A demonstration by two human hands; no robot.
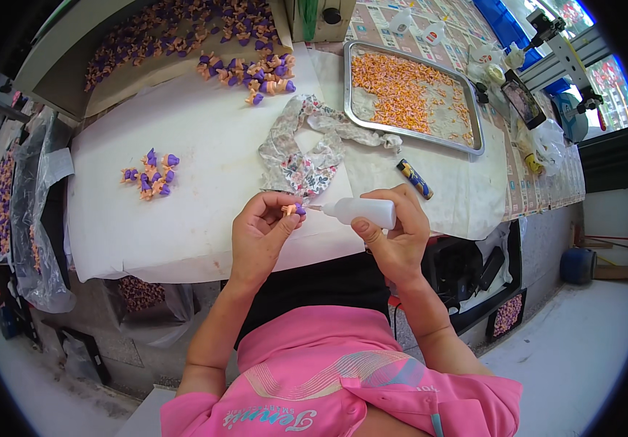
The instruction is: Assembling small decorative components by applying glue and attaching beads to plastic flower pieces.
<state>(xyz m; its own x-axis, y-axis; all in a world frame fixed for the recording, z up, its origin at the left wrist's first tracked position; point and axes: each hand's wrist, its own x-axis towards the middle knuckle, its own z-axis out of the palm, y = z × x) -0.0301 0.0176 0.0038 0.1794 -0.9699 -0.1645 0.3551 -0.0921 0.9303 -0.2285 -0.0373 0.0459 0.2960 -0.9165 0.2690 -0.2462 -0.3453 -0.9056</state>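
Note:
Between the fingertips of my left hand (259,237) is a small doll figure (293,209), peach and purple. My right hand (401,237) is wrapped round a white squeeze bottle (369,212), tipped on its side with its thin nozzle pointing left. The nozzle tip is at the purple part of the figure; whether it touches I cannot tell. Just beyond both hands lies a crumpled floral cloth (307,164). To the left, a small cluster of similar doll figures (151,176) rests on the white paper sheet (205,211).
A metal tray (348,80) of many small orange pieces stands at the back right. Near it lies a dark tube (414,179). More figures (256,69) are heaped at the back left under a box-like housing (44,54). A phone (523,100) is mounted at the far right.

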